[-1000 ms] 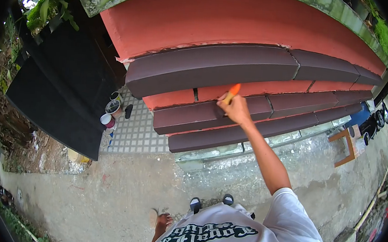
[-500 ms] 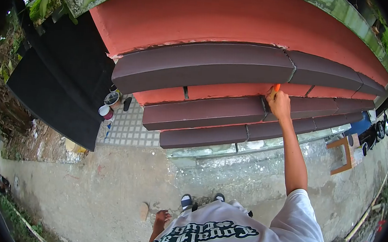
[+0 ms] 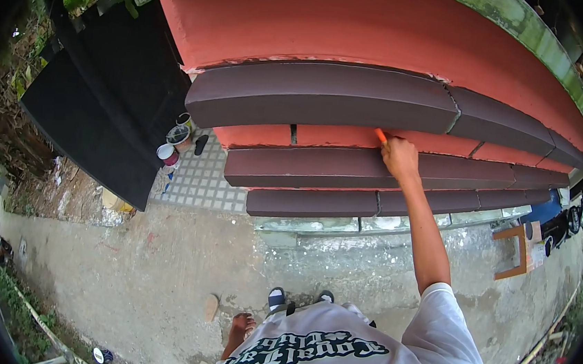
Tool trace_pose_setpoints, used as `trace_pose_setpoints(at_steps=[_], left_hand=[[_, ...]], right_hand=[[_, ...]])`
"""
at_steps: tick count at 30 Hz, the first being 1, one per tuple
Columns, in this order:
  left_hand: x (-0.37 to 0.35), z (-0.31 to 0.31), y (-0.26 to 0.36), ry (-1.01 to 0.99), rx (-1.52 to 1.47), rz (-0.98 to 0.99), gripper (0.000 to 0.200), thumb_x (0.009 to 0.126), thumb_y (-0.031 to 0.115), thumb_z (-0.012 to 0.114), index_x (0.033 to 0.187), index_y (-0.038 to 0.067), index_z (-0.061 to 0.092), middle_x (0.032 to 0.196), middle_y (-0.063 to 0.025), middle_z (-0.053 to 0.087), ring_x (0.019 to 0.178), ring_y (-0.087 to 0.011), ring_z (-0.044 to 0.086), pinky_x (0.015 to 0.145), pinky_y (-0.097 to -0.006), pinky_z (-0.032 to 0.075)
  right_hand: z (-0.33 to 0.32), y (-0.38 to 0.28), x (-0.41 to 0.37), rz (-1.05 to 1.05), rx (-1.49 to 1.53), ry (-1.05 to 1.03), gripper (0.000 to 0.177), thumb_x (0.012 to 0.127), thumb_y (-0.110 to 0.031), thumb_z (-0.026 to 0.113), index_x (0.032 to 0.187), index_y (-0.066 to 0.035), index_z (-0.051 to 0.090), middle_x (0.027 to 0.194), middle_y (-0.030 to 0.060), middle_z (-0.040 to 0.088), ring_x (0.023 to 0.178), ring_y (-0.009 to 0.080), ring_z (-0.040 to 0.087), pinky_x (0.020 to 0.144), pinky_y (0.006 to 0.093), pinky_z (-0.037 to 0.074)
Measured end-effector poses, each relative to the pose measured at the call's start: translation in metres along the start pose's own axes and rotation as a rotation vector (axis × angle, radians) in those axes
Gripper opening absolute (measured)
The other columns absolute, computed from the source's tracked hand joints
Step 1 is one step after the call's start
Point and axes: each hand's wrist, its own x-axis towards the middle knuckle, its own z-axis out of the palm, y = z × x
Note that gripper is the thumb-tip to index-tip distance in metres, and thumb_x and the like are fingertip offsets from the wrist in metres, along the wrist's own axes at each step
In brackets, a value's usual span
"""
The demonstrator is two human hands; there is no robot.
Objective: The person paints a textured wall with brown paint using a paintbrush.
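Note:
My right hand (image 3: 400, 157) is closed around a thin tool with an orange handle (image 3: 380, 136), held against the red strip (image 3: 344, 135) between two brown ledges. The upper brown ledge (image 3: 319, 101) runs above the hand, and the middle brown ledge (image 3: 300, 167) lies just below and behind it. The tool's working end is too small to make out. My left hand (image 3: 244, 323) hangs low beside my body, its fingers loosely apart, touching nothing.
A dark panel (image 3: 97, 109) leans at the left, near small buckets (image 3: 167, 153) on tiles. At the right are a wooden frame (image 3: 522, 252), a blue drum (image 3: 544, 210) and a motorbike (image 3: 571, 219). A sandal-like object (image 3: 211, 307) lies on the concrete.
My right hand has moved left along the red strip with the orange-handled tool. The view has shifted slightly, while my left hand stays low at my side.

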Motion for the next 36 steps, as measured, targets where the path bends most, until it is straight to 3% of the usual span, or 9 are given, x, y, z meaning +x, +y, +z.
trace_pose_setpoints(at_steps=[9, 14, 23, 26, 30, 31, 33, 36], left_hand=[[0.012, -0.021, 0.017, 0.005, -0.017, -0.047, 0.032, 0.097, 0.023, 0.051, 0.123, 0.009, 0.064, 0.097, -0.0096, 0.068, 0.078, -0.0233, 0.069, 0.065, -0.0384, 0.050], [0.020, -0.036, 0.022, -0.019, -0.001, -0.056, 0.031, 0.096, 0.026, 0.055, 0.121, 0.010, 0.065, 0.093, -0.0092, 0.068, 0.079, -0.0239, 0.069, 0.067, -0.0400, 0.050], [0.024, -0.090, 0.020, -0.091, -0.014, -0.032, 0.035, 0.095, 0.028, 0.056, 0.125, 0.010, 0.064, 0.096, -0.0092, 0.069, 0.083, -0.0245, 0.070, 0.070, -0.0402, 0.051], [0.036, -0.115, 0.002, -0.121, 0.265, 0.169, 0.037, 0.097, 0.029, 0.052, 0.127, 0.010, 0.063, 0.099, -0.0094, 0.069, 0.085, -0.0240, 0.070, 0.072, -0.0412, 0.051], [0.026, -0.136, 0.019, -0.129, 0.384, 0.177, 0.038, 0.098, 0.029, 0.049, 0.129, 0.010, 0.062, 0.101, -0.0099, 0.069, 0.089, -0.0246, 0.070, 0.077, -0.0427, 0.051], [0.029, -0.142, 0.020, -0.132, 0.409, 0.184, 0.038, 0.099, 0.029, 0.048, 0.129, 0.010, 0.062, 0.102, -0.0100, 0.069, 0.090, -0.0248, 0.070, 0.078, -0.0429, 0.051], [0.037, -0.149, 0.024, -0.140, 0.440, 0.217, 0.038, 0.099, 0.028, 0.048, 0.129, 0.010, 0.061, 0.103, -0.0102, 0.069, 0.091, -0.0253, 0.070, 0.078, -0.0431, 0.051], [0.032, -0.144, 0.056, -0.079, 0.200, -0.037, 0.038, 0.098, 0.028, 0.050, 0.129, 0.010, 0.062, 0.103, -0.0107, 0.068, 0.092, -0.0257, 0.070, 0.079, -0.0431, 0.052]], right_hand=[[0.035, -0.083, 0.009, -0.010, 0.176, 0.083, 0.019, 0.084, -0.021, 0.071, 0.091, -0.003, 0.072, 0.083, 0.0232, 0.071, 0.080, 0.0444, 0.070, 0.073, 0.0536, 0.058], [0.054, -0.162, 0.008, 0.013, 0.241, 0.033, 0.024, 0.087, -0.026, 0.071, 0.095, -0.004, 0.072, 0.081, 0.0219, 0.071, 0.079, 0.0442, 0.069, 0.074, 0.0546, 0.056], [0.076, -0.315, -0.004, -0.154, 0.513, 0.099, 0.017, 0.090, -0.020, 0.067, 0.098, -0.005, 0.070, 0.078, 0.0230, 0.069, 0.075, 0.0442, 0.069, 0.069, 0.0529, 0.056], [0.102, -0.353, -0.003, -0.173, 0.724, 0.066, 0.015, 0.091, -0.018, 0.067, 0.098, -0.005, 0.069, 0.078, 0.0207, 0.071, 0.073, 0.0417, 0.070, 0.067, 0.0495, 0.057], [0.088, -0.383, -0.014, -0.023, 1.133, -0.151, 0.015, 0.090, -0.017, 0.070, 0.096, -0.003, 0.067, 0.083, 0.0180, 0.073, 0.073, 0.0380, 0.072, 0.067, 0.0453, 0.057], [0.072, -0.387, -0.019, 0.071, 1.092, -0.232, 0.017, 0.086, -0.018, 0.076, 0.093, -0.006, 0.069, 0.087, 0.0169, 0.073, 0.088, 0.0374, 0.073, 0.080, 0.0467, 0.055], [0.078, -0.381, -0.024, 0.052, 1.022, -0.167, 0.016, 0.086, -0.018, 0.076, 0.094, -0.006, 0.069, 0.088, 0.0166, 0.074, 0.090, 0.0364, 0.073, 0.081, 0.0455, 0.055], [0.086, -0.361, -0.029, 0.091, 1.005, -0.103, 0.016, 0.085, -0.017, 0.076, 0.094, -0.006, 0.070, 0.088, 0.0162, 0.074, 0.091, 0.0359, 0.073, 0.083, 0.0435, 0.056]])
